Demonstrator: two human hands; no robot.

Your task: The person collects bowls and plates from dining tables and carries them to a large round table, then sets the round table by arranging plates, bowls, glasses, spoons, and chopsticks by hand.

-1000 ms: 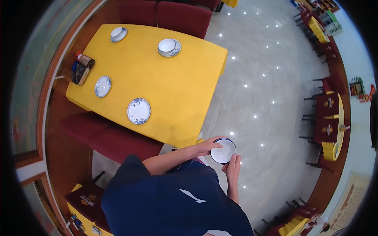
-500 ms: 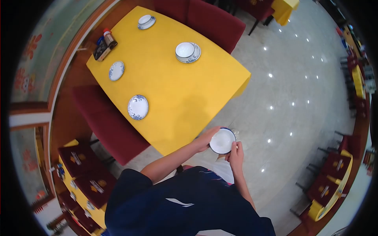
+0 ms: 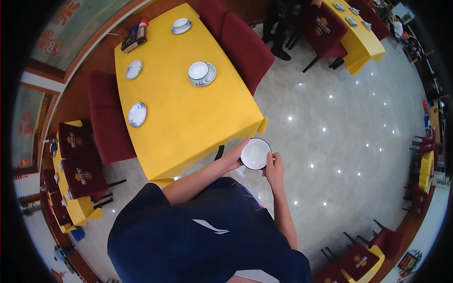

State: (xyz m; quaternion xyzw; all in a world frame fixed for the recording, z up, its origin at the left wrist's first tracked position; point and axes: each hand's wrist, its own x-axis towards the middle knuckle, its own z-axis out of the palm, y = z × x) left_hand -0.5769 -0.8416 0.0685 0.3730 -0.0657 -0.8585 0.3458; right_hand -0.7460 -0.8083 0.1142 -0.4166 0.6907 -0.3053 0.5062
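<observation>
Both of my hands hold a white bowl (image 3: 255, 154) with a dark rim, its open side facing up, over the floor just off the table corner. My left hand (image 3: 234, 157) grips the bowl's left side. My right hand (image 3: 274, 168) closes on the opposite side, thumb at the rim and fingers underneath. Nearby, a yellow-covered table (image 3: 188, 127) carries two blue-patterned plates, a nearer plate (image 3: 137, 114) and a farther plate (image 3: 134, 69). Across from them, a bowl (image 3: 198, 70) rests on a saucer (image 3: 207, 81), and another bowl (image 3: 180, 22) sits on its own plate at the far end.
Condiment bottles (image 3: 142, 30) stand in a holder (image 3: 132, 44) by the wall. Maroon chairs (image 3: 245, 49) line both long sides of the table. A person's dark-clothed legs (image 3: 278, 28) show near another table (image 3: 361, 40). Shiny grey floor (image 3: 325, 146) lies to the right.
My view has turned, so the table appears farther left and more of the far table shows. A person's legs have come into view. The bowl stays in both hands.
</observation>
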